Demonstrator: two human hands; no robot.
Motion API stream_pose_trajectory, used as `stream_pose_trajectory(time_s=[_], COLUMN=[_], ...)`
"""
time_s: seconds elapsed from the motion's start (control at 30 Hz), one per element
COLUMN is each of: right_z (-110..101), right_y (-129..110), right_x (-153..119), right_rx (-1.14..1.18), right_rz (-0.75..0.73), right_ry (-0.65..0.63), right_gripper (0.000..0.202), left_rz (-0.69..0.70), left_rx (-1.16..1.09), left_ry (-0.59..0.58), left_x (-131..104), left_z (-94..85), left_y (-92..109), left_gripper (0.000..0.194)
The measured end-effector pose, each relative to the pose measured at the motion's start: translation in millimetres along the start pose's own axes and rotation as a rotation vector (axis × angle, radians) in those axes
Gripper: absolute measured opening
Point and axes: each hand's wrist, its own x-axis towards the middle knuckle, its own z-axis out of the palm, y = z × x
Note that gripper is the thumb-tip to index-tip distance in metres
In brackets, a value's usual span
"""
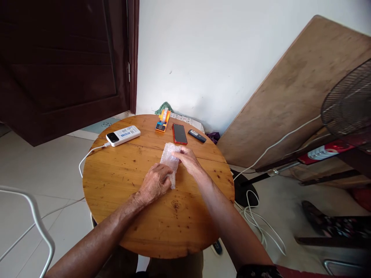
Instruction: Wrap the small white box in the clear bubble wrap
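Observation:
A clear bubble-wrap piece point(170, 153) stands between my hands over the middle of the round wooden table point(116, 185). The curled fingers of my left hand point(156, 180) are closed on its lower left part. My right hand point(188, 157) pinches its upper right edge between thumb and fingers. Whether anything lies inside the wrap cannot be made out. Just beyond it rests a red-edged phone point(180, 134), with an orange tape dispenser point(163, 120) to its left and a small dark device point(197, 135) to its right.
A white power bank point(123, 135) with a plugged-in white cable point(84, 157) sits at the table's back left. Behind the table are a wall and a leaning wooden board point(292, 85). A fan point(350, 100) stands at the right, with loose cable on the floor.

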Motion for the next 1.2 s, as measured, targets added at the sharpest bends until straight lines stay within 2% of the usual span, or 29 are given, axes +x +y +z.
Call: stream_pose_trajectory(time_s=[0.17,0.37,0.53,0.63,0.73,0.8,0.83,0.97,1.03,1.13,1.2], right_z=[0,3,2,3,6,10,12,18,19,20,20], right_y=[-8,-21,-29,-27,-19,-11,-6,9,13,17,20], right_x=[-4,-30,-60,-77,-94,-105,-110,-126,-129,-131,-131], right_rx=[-0.019,-0.145,-0.242,-0.299,-0.342,-0.359,-0.375,-0.469,-0.52,-0.601,-0.648], right_rz=[-0.003,-0.188,-0.278,-0.328,-0.406,-0.478,-0.528,-0.707,-0.746,-0.787,-0.805], right_ry=[-0.019,-0.01,-0.066,-0.063,-0.067,-0.062,-0.05,0.007,0.02,0.022,0.024], right_gripper=[0.025,0.019,0.013,0.008,0.007,0.013,0.015,0.02,0.021,0.024,0.027], left_rz=[-0.023,-0.035,-0.175,-0.258,-0.268,-0.239,-0.221,-0.192,-0.209,-0.25,-0.263], left_rx=[0.002,0.045,0.225,0.244,0.143,0.029,-0.035,-0.295,-0.424,-0.549,-0.553], left_ry=[0.003,0.041,0.127,0.175,0.196,0.155,0.123,-0.012,-0.116,-0.317,-0.382], left_x=[0,-3,-7,-8,-8,-7,-7,-7,-6,-7,-8], left_z=[-0.1,3.1,1.1,0.9,1.1,0.3,-0.6,-9.6,-17.5,-29.0,-32.0], left_y=[0,-4,1,1,-4,-9,-11,-16,-17,-19,-22], left_gripper=[0.032,0.029,0.02,0.031,0.052,0.06,0.058,0.025,0.019,0.03,0.04])
